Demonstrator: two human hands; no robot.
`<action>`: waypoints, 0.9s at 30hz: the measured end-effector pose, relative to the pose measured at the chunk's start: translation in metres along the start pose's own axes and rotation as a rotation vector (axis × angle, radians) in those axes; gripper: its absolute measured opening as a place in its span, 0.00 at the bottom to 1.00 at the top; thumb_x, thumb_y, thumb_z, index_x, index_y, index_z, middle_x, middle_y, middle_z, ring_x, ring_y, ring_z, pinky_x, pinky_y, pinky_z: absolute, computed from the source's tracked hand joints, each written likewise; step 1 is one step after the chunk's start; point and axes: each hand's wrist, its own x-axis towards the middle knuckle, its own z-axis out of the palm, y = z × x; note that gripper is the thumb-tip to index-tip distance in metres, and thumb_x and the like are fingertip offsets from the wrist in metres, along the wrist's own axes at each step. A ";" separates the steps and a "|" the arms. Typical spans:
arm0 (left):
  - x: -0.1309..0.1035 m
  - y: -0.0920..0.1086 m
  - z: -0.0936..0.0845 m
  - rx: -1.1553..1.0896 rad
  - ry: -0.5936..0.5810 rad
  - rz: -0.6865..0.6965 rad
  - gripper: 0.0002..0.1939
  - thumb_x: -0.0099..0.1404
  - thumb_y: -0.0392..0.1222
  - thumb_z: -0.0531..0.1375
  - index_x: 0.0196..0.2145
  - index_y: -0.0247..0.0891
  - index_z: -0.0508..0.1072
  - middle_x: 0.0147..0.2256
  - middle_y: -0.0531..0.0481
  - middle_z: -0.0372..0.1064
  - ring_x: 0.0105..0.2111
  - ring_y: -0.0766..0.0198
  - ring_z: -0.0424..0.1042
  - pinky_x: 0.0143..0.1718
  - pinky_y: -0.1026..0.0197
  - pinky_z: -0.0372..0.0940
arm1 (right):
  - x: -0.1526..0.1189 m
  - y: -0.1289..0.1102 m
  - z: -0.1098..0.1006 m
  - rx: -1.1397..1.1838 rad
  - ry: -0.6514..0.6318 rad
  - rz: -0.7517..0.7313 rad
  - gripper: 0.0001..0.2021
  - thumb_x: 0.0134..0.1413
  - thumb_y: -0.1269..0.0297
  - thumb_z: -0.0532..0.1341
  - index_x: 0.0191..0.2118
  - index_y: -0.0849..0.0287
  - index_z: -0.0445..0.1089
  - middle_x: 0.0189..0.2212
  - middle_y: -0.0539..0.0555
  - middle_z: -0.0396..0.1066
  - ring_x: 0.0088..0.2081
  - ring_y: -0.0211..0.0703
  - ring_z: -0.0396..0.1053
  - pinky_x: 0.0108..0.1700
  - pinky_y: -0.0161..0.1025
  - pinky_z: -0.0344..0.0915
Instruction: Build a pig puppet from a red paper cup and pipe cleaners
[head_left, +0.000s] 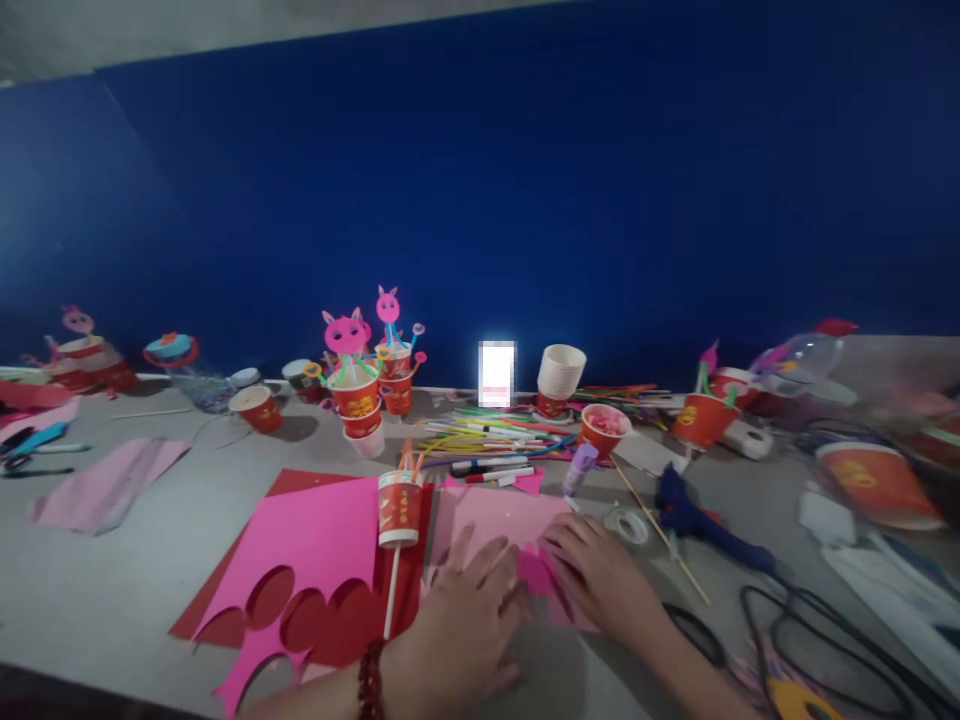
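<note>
A light pink paper sheet [480,510] lies on the table before me. My left hand [472,610] rests over its lower left part, palm down, fingers spread. Fingers of my right hand [604,575] are bent and close together at a small hot pink paper cutout [535,570] on the sheet. They seem to grip its right edge; the thumb is partly hidden. Left of the sheet, a red paper cup [400,510] is upside down on a white stick, orange strips poking up from it. Beside it a hot pink sheet [322,530] with round cut-outs lies on red paper [330,635].
Behind the sheet are markers [495,465], coloured pipe cleaners [480,435] and a purple glue stick [581,468]. Cup figures [356,390] stand at the back left. At right lie a tape roll [626,524], a wooden stick [664,535], a blue glue gun [705,525] and its looped cord.
</note>
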 end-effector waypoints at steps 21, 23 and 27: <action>-0.038 -0.096 -0.005 -0.156 0.411 -0.745 0.44 0.70 0.60 0.54 0.72 0.39 0.38 0.65 0.28 0.57 0.42 0.47 0.80 0.36 0.53 0.71 | -0.001 0.007 -0.006 0.074 0.016 -0.036 0.09 0.64 0.69 0.57 0.46 0.57 0.73 0.45 0.59 0.74 0.48 0.54 0.71 0.51 0.50 0.68; -0.052 -0.105 -0.003 -0.159 0.435 -0.693 0.34 0.73 0.57 0.49 0.70 0.39 0.48 0.63 0.32 0.62 0.50 0.46 0.76 0.44 0.51 0.72 | -0.001 0.008 -0.005 0.077 0.027 -0.030 0.09 0.63 0.69 0.58 0.46 0.57 0.73 0.45 0.59 0.74 0.48 0.54 0.71 0.51 0.50 0.69; -0.098 -0.125 0.009 -0.016 0.482 -0.608 0.29 0.74 0.52 0.50 0.68 0.41 0.56 0.63 0.36 0.64 0.62 0.45 0.66 0.58 0.44 0.66 | -0.002 0.011 -0.003 0.099 0.030 -0.035 0.09 0.63 0.68 0.58 0.46 0.57 0.73 0.46 0.60 0.74 0.49 0.55 0.71 0.52 0.51 0.69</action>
